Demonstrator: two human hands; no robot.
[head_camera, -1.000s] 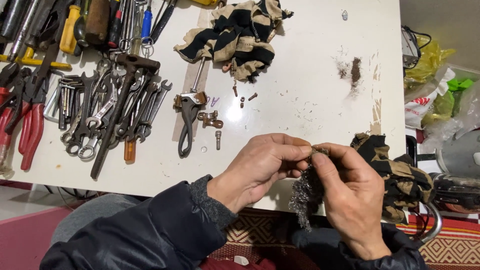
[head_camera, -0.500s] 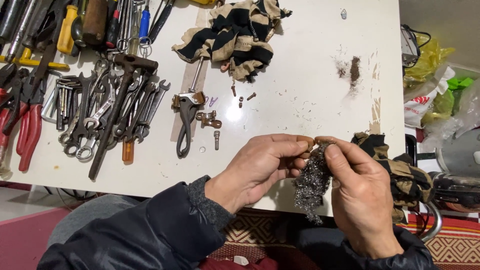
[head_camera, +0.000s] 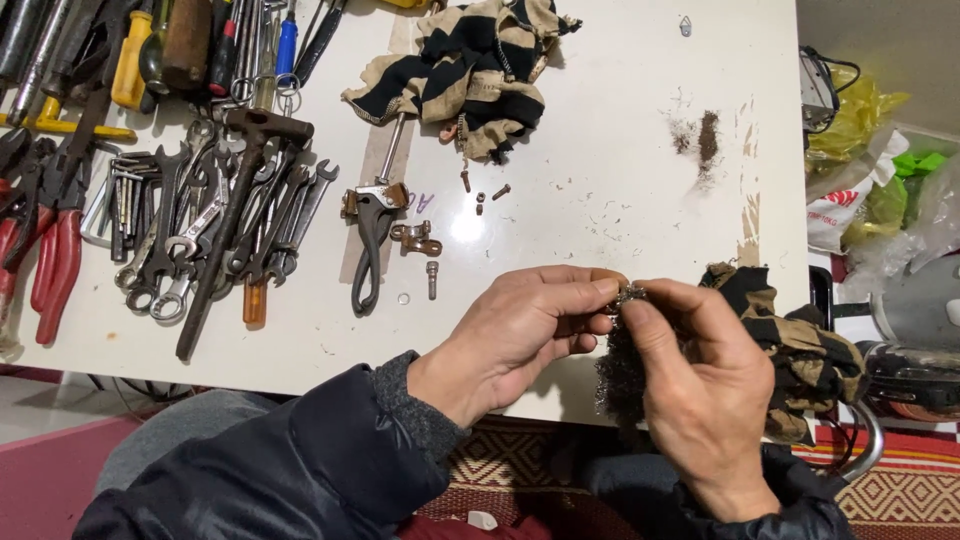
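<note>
Steel wool, a grey tangled wad, hangs at the near edge of the white table, between my two hands. My right hand pinches its top between thumb and forefinger; my left hand meets it there, fingertips pressed together on a small metal piece that I can't make out clearly. I judge this as scrubbing a small part with the wool: the piece is pinched inside the wad and being rubbed. The next stroke calls for a firm pinch from both hands and a twisting rub, since a part this small could slip out.

Just right of my right hand a striped black-and-tan rag droops over the table edge. Further off, mid-table, lie dark pliers, a bracket and loose bolts. To the left is a spread of wrenches, a hammer and red-handled pliers. At the far side sits a second striped rag, with screwdrivers far left.
</note>
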